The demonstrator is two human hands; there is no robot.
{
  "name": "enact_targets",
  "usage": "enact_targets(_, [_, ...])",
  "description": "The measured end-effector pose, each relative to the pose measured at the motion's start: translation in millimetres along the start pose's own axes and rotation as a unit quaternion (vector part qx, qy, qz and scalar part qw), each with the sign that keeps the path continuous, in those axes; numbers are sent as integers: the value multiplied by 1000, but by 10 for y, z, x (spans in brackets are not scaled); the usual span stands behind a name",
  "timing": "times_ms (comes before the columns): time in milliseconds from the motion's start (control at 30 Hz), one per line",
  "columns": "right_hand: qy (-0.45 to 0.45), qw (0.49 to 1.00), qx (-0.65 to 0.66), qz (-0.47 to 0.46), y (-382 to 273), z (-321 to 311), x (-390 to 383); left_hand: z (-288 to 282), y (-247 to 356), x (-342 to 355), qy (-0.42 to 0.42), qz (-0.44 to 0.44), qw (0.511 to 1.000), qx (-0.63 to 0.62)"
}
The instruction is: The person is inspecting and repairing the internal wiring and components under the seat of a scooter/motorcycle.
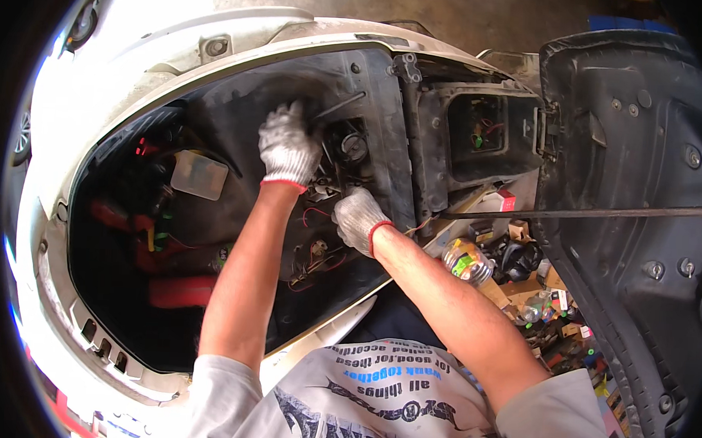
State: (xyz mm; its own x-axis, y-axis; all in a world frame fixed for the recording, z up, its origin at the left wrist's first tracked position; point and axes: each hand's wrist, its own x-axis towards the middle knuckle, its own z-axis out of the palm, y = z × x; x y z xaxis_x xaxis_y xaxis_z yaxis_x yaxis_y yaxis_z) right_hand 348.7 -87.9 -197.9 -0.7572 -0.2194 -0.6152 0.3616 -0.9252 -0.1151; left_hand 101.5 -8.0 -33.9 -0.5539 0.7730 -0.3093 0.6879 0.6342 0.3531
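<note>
Both my hands wear whitish knit gloves with red cuffs. They are over the dark under-seat compartment of a pale scooter. My left hand is closed around a slim dark metal bar, which sticks out to the right; its kind is not clear. Just right of that hand is an opening in the compartment floor, with a round metal part showing inside. My right hand is curled at the near edge of this opening, beside metal parts and a red wire. Whatever its fingers grip is hidden.
The raised black seat fills the right, with a long rod across it. A clear plastic box and a red object lie inside the compartment at left. A plastic jar tops the clutter at lower right.
</note>
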Motion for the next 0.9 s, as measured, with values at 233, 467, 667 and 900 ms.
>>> enact_targets(233, [274, 875, -400, 17, -467, 825, -440, 123, -339, 181, -52, 182, 977, 98])
enact_targets(467, [269, 858, 381, -215, -386, 909, -432, 74, -169, 307, -63, 270, 955, 106])
enact_targets(667, [460, 888, 10, 7, -1086, 2049, -545, 147, -438, 259, -55, 255, 961, 96])
enact_targets(900, [409, 901, 142, 33, -1111, 2088, -579, 145, -454, 258, -50, 255, 962, 80])
